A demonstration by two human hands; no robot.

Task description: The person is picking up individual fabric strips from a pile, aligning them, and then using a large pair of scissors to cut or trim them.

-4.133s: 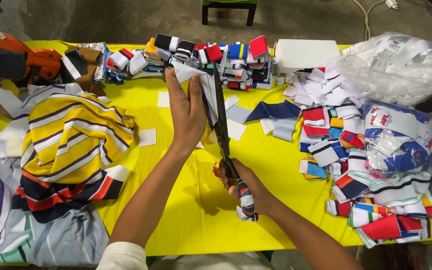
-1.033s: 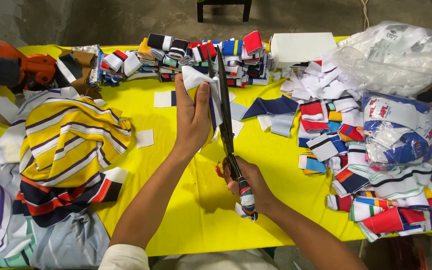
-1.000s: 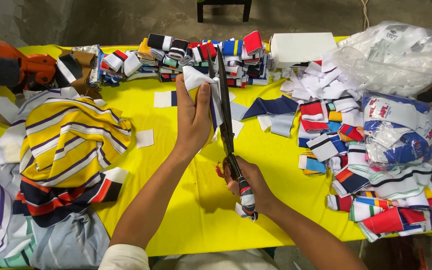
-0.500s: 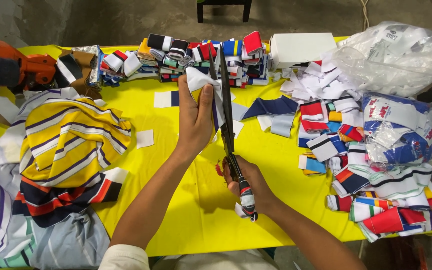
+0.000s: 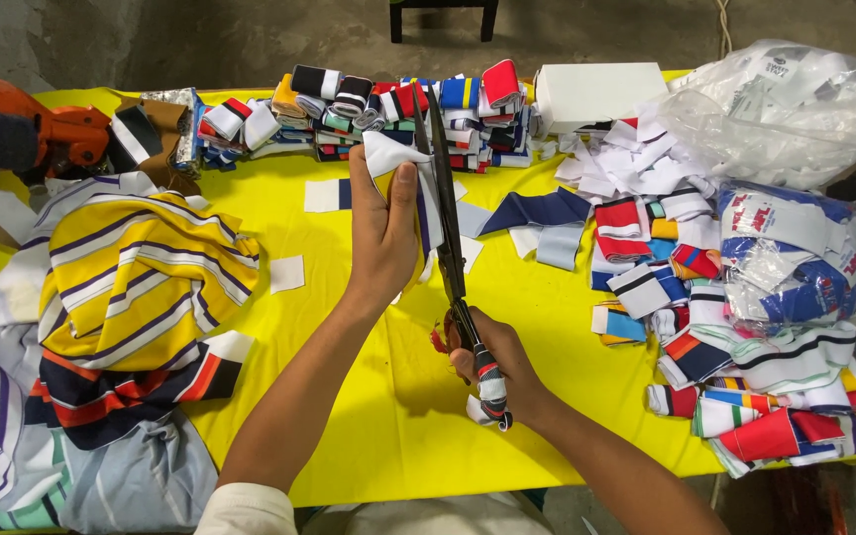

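Left hand grips a white fabric strip upright above the yellow counter. Right hand, fingers wrapped round the handles, holds long scissors (blades nearly closed) against the strip.

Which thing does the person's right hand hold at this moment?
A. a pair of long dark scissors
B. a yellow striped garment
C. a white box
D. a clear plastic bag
A: the right hand grips the handles of the long dark scissors, whose blades run up beside the white fabric piece held in the left hand.
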